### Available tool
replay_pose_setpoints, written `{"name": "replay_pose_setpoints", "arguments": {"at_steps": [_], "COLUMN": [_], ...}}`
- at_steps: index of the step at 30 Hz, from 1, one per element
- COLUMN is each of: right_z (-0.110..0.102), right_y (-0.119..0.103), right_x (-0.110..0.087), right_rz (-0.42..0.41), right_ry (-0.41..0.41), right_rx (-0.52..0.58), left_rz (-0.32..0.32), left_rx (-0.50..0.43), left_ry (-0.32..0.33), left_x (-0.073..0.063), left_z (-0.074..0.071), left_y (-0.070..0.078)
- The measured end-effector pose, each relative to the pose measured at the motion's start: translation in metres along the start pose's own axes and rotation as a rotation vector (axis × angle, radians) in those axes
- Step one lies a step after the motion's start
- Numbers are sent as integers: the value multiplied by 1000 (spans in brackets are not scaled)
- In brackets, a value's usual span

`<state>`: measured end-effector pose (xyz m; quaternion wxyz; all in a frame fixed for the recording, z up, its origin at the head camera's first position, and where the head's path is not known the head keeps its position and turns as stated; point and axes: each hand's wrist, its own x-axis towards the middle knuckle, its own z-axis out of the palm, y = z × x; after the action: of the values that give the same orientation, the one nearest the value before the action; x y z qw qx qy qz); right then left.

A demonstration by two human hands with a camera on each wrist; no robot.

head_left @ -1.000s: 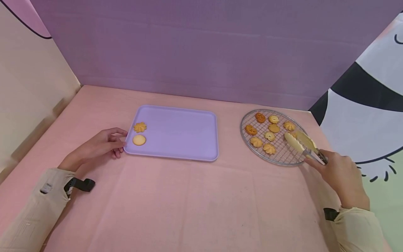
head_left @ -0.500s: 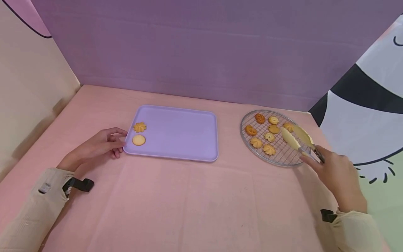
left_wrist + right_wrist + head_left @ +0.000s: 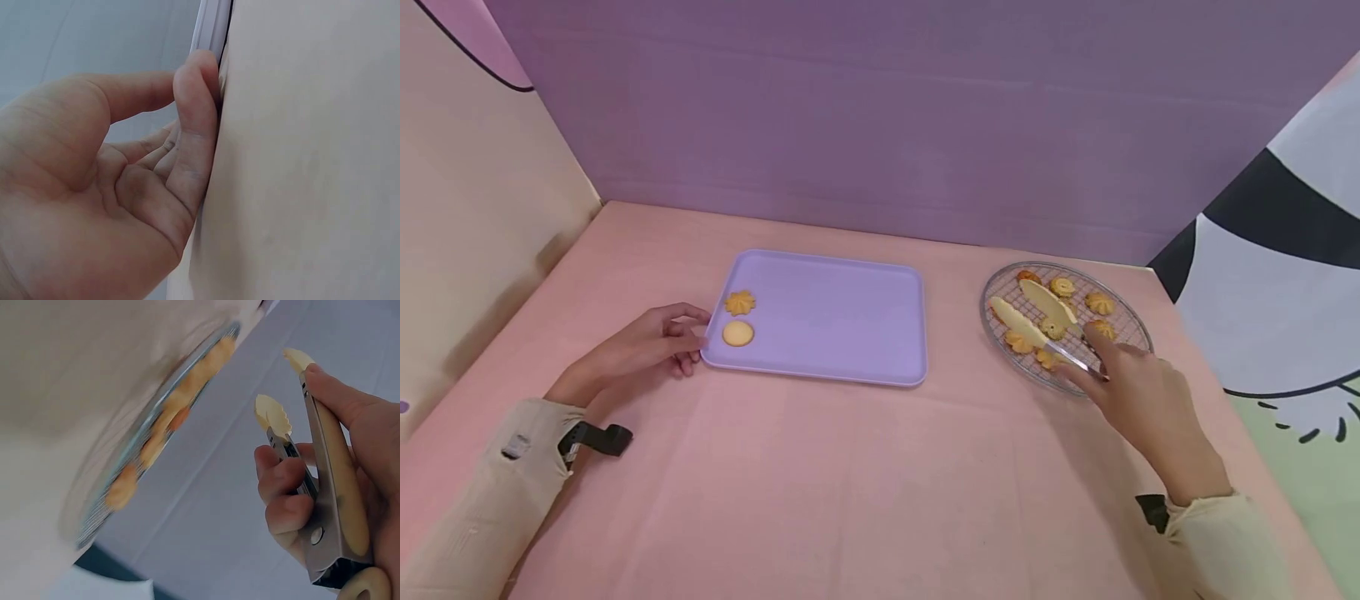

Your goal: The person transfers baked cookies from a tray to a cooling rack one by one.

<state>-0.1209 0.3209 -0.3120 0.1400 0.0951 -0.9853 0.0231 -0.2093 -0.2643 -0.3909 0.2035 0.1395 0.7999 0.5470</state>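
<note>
My right hand (image 3: 1142, 404) grips tongs (image 3: 325, 469) with metal arms and cream scalloped tips. The tongs' tips stand apart with nothing between them. They hang over several cookies on a round wire cooling rack (image 3: 1138, 333), hiding some from the head view. In the right wrist view the tips show above the cookies (image 3: 181, 394). My left hand (image 3: 643, 346) pinches the left edge of a lilac tray (image 3: 827, 325) near its front corner; the left wrist view shows fingertips right at the rim (image 3: 212, 25). On the tray lie a flower-shaped cookie (image 3: 740, 302) and a plain round cookie (image 3: 737, 333).
A pink cloth (image 3: 850, 483) covers the table. Behind it rises a purple wall (image 3: 880, 125), with a pale wall (image 3: 475, 208) on the left. A printed panel (image 3: 1285, 275) stands along the right. Tray and rack lie apart, with pink cloth between.
My right hand has moved the tongs left across the rack, from its right side to over the middle and left cookies. The view has shifted slightly. My left hand stays at the tray.
</note>
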Motion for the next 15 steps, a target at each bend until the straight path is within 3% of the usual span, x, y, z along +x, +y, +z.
{"name": "replay_pose_setpoints", "arguments": {"at_steps": [9,15], "right_z": [4,11], "right_y": [-52,-82], "right_x": [25,40], "right_rz": [-178,-290], "right_ry": [-42,16], "right_rx": [-47,-31], "left_rz": [-8,15], "left_rx": [-10,-7], "left_ry": [11,-5], "left_x": [1,1], "left_z": [3,4], "left_y": [0,2]}}
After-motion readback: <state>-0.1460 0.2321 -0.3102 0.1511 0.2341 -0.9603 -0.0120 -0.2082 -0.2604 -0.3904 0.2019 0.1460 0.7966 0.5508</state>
